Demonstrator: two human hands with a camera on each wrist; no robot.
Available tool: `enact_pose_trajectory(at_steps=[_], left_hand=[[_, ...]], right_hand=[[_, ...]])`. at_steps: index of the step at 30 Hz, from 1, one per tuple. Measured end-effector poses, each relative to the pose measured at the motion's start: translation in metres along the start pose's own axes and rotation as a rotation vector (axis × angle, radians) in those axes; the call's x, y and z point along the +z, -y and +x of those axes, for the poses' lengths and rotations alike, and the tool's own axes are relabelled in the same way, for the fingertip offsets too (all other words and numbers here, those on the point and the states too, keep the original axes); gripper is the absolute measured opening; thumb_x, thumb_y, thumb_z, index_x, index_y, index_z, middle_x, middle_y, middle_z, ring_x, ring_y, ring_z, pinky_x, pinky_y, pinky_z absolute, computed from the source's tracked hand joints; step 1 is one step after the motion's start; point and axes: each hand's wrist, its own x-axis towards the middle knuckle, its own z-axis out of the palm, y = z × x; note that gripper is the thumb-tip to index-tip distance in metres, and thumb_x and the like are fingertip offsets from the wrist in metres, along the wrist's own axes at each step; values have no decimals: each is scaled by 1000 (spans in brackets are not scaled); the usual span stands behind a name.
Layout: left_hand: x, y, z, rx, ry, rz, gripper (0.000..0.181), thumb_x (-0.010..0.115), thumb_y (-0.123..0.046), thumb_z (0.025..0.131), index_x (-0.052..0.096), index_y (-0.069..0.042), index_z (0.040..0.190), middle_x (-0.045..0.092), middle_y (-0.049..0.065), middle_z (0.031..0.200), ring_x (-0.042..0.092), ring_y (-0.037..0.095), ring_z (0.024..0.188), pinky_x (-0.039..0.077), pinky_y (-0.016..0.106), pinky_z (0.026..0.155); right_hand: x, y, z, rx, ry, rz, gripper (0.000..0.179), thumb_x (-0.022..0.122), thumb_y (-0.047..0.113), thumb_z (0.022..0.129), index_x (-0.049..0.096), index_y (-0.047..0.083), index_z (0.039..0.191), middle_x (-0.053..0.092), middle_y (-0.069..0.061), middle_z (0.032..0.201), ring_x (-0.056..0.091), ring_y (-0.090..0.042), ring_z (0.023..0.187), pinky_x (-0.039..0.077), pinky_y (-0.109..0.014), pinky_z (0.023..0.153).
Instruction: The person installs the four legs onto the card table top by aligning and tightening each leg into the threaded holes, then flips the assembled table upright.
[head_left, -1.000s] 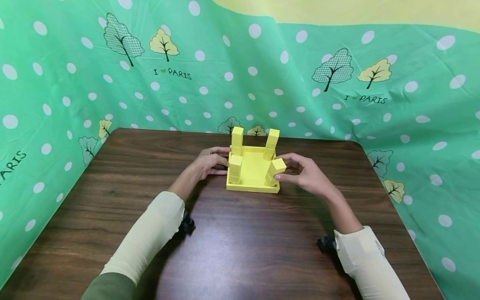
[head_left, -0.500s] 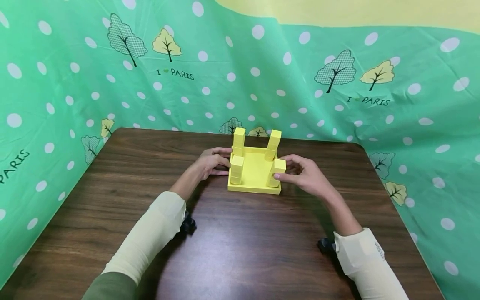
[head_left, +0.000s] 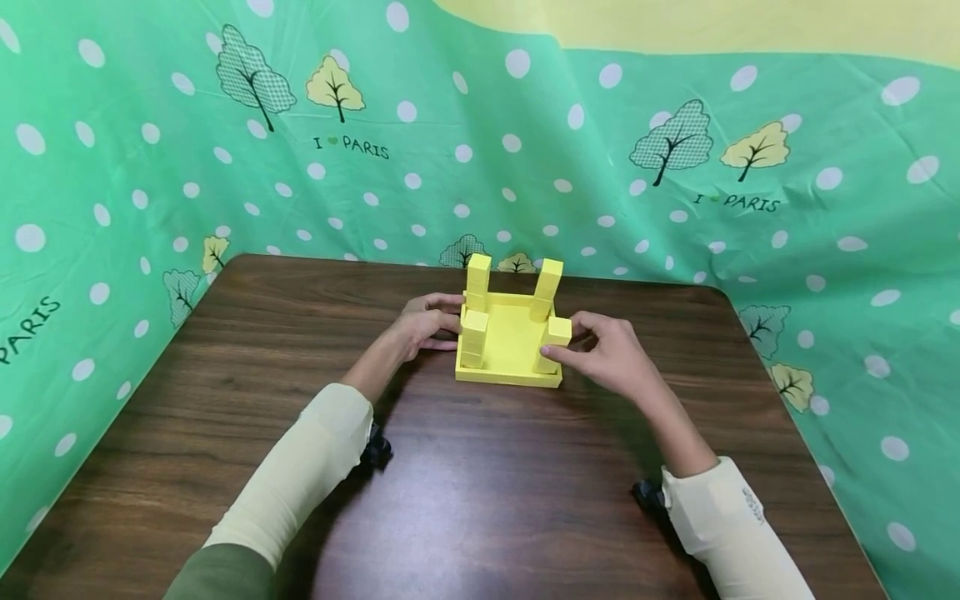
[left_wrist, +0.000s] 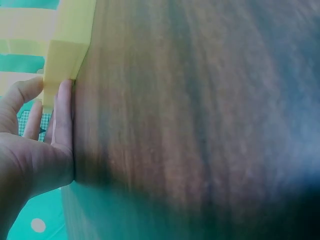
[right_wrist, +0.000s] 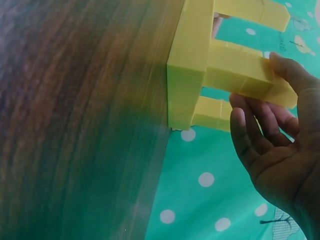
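Note:
A square yellow tray [head_left: 508, 378] with a low rim lies on the table, a post of stacked yellow blocks upright in each corner. At the front right post [head_left: 558, 330], my right hand [head_left: 613, 352] pinches the upper part between thumb and fingers. The right wrist view shows the thumb [right_wrist: 286, 67] on one face of this post [right_wrist: 242, 75] and fingertips on the opposite side. My left hand [head_left: 420, 327] rests against the tray's left side, fingers fairly straight. In the left wrist view, the little finger [left_wrist: 64, 112] lies along the tabletop at the tray's wall [left_wrist: 70, 45].
The front left post [head_left: 472, 337], back left post [head_left: 477, 279] and back right post [head_left: 548, 287] stand close to the hands. A dark wooden table [head_left: 480, 492] lies below. Behind it hangs a green dotted curtain [head_left: 525, 183]. Both wrists carry small black cameras.
The top of the front right post, turned and leaning a second ago, now sits square over the blocks beneath. My right thumb has shifted slightly left along it; the left hand stays against the tray.

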Motion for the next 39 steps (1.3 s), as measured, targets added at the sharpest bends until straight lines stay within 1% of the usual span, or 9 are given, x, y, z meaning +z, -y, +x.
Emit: enact_pose_trajectory(at_steps=[3,5,8,12,19,23,30,34,39], left_hand=[[2,1,0,21,-16,23,53,78,-1,98,72,-18,148,77,9,124,76,18,95,74,35,76],[3,2,0,33,-22,36,49,77,-5,101,72,-18,148,76,9,116,75,18,93,74,34,75],[4,2,0,43,-31,48,47,77,-5,102,73,-18,147,75,6,121,75,18,93,74,34,75],[4,2,-1,42,-37,46,46,77,-6,103,73,-19,146,74,9,129,75,19,94,74,34,75],[4,1,-1,50,-37,49,46,78,-7,102,73,-19,146,74,9,129,75,18,94,74,34,74],[4,3,-2,53,-39,46,46,79,-7,102,73,-19,146,74,10,130,75,19,95,74,34,75],[4,8,-4,29,-39,40,42,80,-6,101,75,-16,142,77,9,117,76,19,95,75,35,77],[4,8,-4,44,-38,39,42,79,-6,101,75,-16,141,76,8,112,76,19,95,74,34,76],[4,5,-3,54,-38,38,42,79,-6,100,74,-15,141,76,7,112,76,18,94,74,34,75]], right_hand=[[0,2,0,-16,-12,-21,44,93,41,94,66,6,92,72,-7,91,76,-23,86,64,-26,73],[0,2,0,-25,-18,-30,45,93,41,95,66,5,91,72,-7,89,76,-23,84,63,-25,72],[1,2,0,-38,-30,-46,44,93,41,94,65,8,87,71,-7,85,72,-21,79,60,-23,69],[3,2,1,-53,-56,-58,44,94,40,93,64,11,81,71,-6,79,68,-19,73,55,-23,64],[3,3,1,-74,-88,-61,44,94,37,93,62,11,78,69,-6,74,66,-22,67,53,-23,58],[5,3,0,-68,-95,-50,44,94,38,92,61,11,78,68,-5,72,65,-23,65,51,-23,56],[10,4,-7,-33,-98,-42,46,95,39,91,59,13,77,67,-3,70,64,-24,66,49,-24,56],[10,3,-6,-30,-111,-42,46,95,39,91,59,14,78,67,-2,71,64,-26,68,49,-25,56],[8,4,-5,-15,-105,-35,46,94,41,92,59,13,80,69,-3,75,66,-25,72,51,-25,59]])
